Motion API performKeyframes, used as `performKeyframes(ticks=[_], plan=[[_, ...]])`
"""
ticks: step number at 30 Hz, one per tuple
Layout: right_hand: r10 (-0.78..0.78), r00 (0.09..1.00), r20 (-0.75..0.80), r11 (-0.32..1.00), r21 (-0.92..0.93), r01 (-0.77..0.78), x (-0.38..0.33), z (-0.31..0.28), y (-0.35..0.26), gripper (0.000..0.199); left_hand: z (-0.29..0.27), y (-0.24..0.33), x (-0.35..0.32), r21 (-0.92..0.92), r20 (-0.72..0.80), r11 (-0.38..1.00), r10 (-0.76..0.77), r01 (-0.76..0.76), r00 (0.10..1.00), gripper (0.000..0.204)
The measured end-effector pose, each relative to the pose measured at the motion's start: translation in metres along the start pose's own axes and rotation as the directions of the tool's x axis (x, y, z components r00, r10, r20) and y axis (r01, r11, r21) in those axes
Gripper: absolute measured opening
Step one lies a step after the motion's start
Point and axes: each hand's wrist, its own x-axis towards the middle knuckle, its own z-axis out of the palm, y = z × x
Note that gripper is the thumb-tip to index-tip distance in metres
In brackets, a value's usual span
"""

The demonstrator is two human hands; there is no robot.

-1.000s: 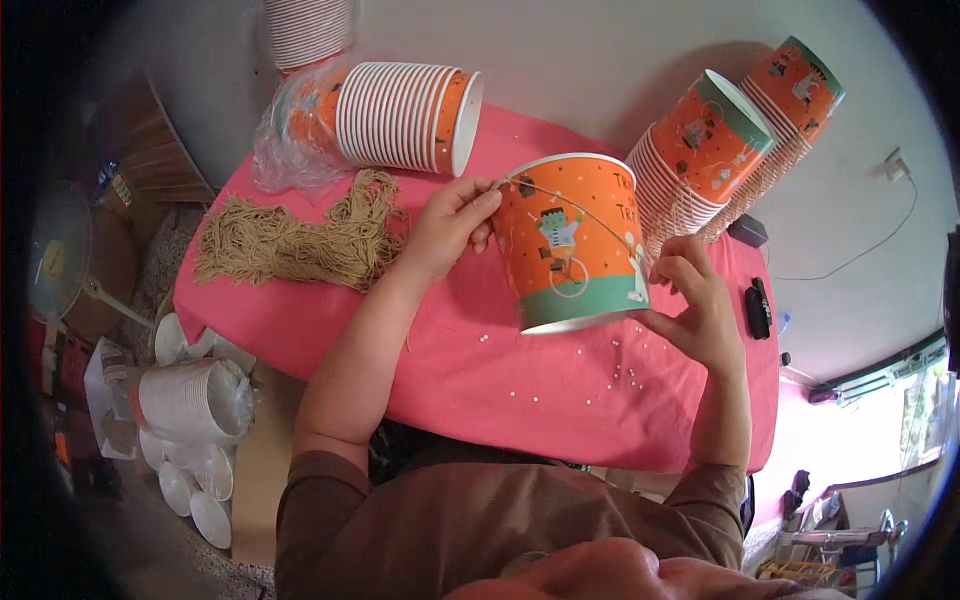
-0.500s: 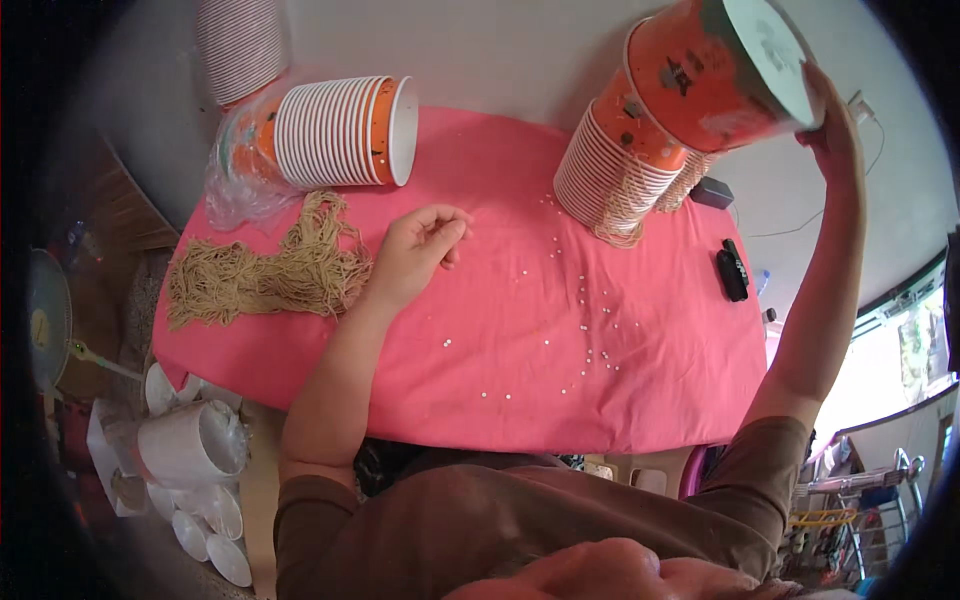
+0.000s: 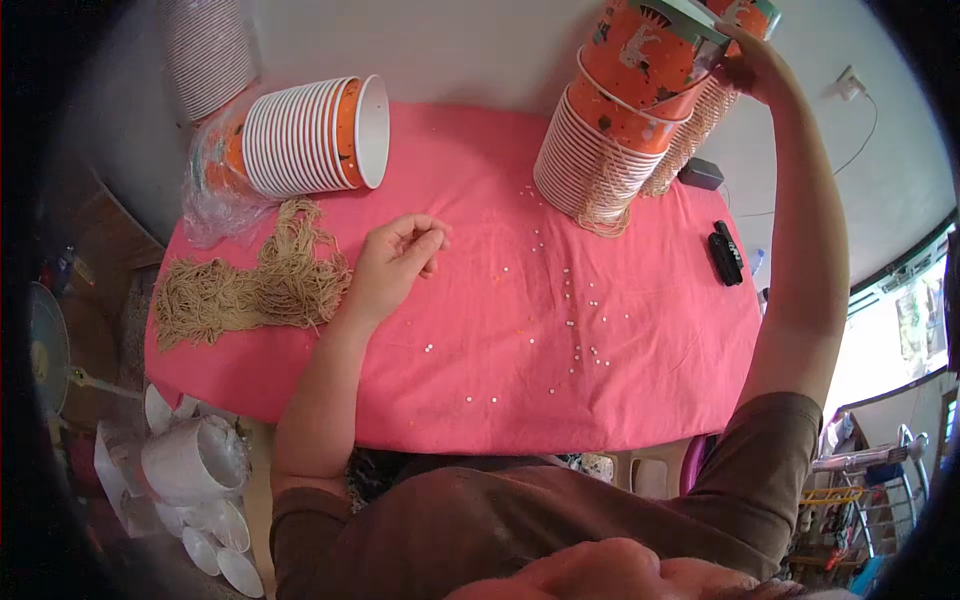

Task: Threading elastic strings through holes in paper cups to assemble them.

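My right hand (image 3: 752,68) reaches to the far right and grips the base edge of an orange and green paper bucket (image 3: 645,45). That bucket sits upside down on top of a tall stack of paper buckets (image 3: 590,150), whose white rims are strung with loops of tan cord (image 3: 608,195). My left hand (image 3: 400,262) hovers over the table's left middle, fingers curled and thumb against the forefinger, with nothing visible in it. Beside it lies a heap of tan cords (image 3: 250,290).
Small white discs (image 3: 570,323) are scattered over the pink tablecloth (image 3: 470,360). A nested row of buckets (image 3: 300,135) lies on its side in plastic wrap at the far left. A black tool (image 3: 725,255) and a black box (image 3: 702,174) are near the right edge.
My right hand has brought the tilted bucket left and down onto the stack, baring another bucket pile behind. My left hand keeps its curled pose. The whole view has shifted slightly.
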Motion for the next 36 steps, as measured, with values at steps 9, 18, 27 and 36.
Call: performKeyframes(ticks=[9, 18, 27, 36], plan=[[-0.042, 0.995, 0.094, 0.999, -0.007, 0.042, -0.038, 0.039, 0.011, 0.045, 0.001, 0.000, -0.001, -0.016, -0.002, 1.000, -0.014, 0.014, 1.000, 0.017], [0.036, 0.999, 0.035, 0.999, -0.038, -0.034, -0.034, 0.042, 0.021, 0.045, 0.001, 0.000, -0.002, -0.041, -0.009, 0.999, 0.014, -0.014, 1.000, 0.014], [-0.009, 1.000, 0.015, 0.997, -0.080, 0.010, -0.042, 0.054, 0.028, 0.048, 0.003, 0.001, -0.003, -0.064, 0.007, 0.998, 0.013, -0.012, 1.000, 0.014], [-0.079, 0.990, -0.116, 0.978, -0.202, 0.055, -0.058, 0.074, 0.026, 0.050, 0.005, 0.003, -0.005, -0.066, 0.016, 0.997, 0.045, -0.043, 0.999, 0.014]])
